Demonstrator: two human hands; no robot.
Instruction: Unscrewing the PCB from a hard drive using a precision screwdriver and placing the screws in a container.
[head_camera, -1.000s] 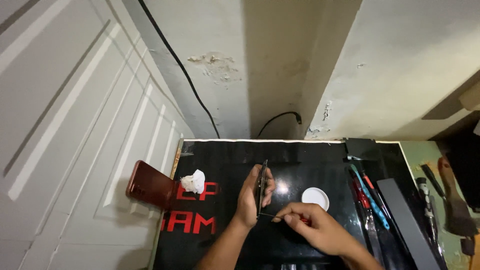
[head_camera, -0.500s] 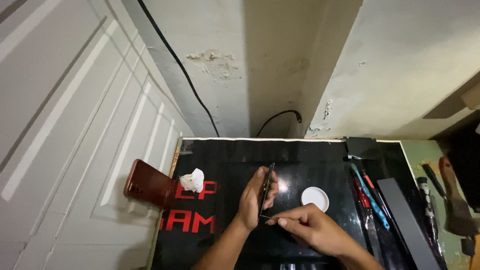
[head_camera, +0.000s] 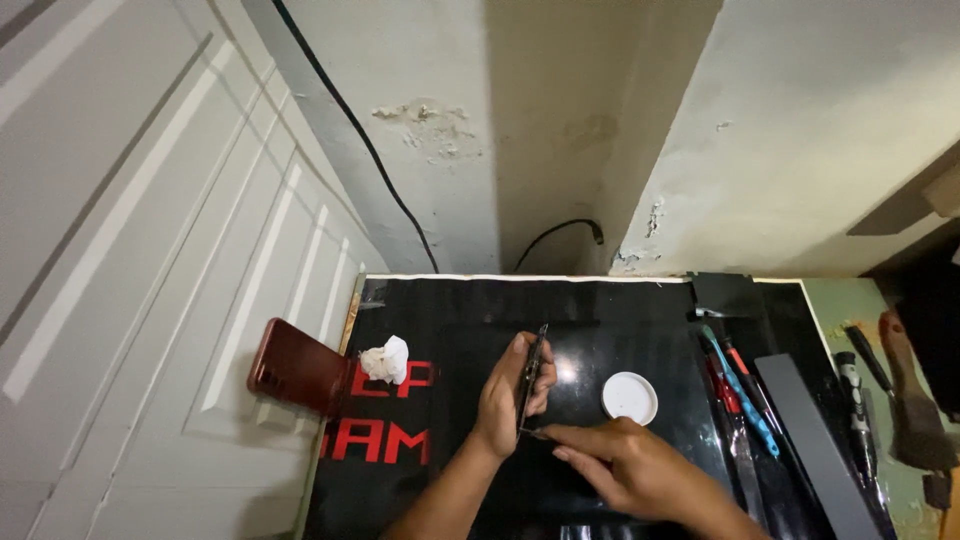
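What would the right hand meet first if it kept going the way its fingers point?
The right hand points left at the lower end of the thin dark slab held on edge by the left hand; it looks already touching, though depth is unclear.

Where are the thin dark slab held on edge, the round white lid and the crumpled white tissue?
Thin dark slab held on edge (head_camera: 532, 375): head view, on its upper edge above the left hand.
Round white lid (head_camera: 630, 397): head view, on its flat centre.
Crumpled white tissue (head_camera: 386, 360): head view, on its middle folds.

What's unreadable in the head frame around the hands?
- Thin dark slab, edge-on in the left hand: faces not visible.
- Right hand fingertips at its lower corner: any tool too small to tell.
- Tools at right: tips blurred; bottom edge cuts them off.
- Forearms cut off by bottom edge.
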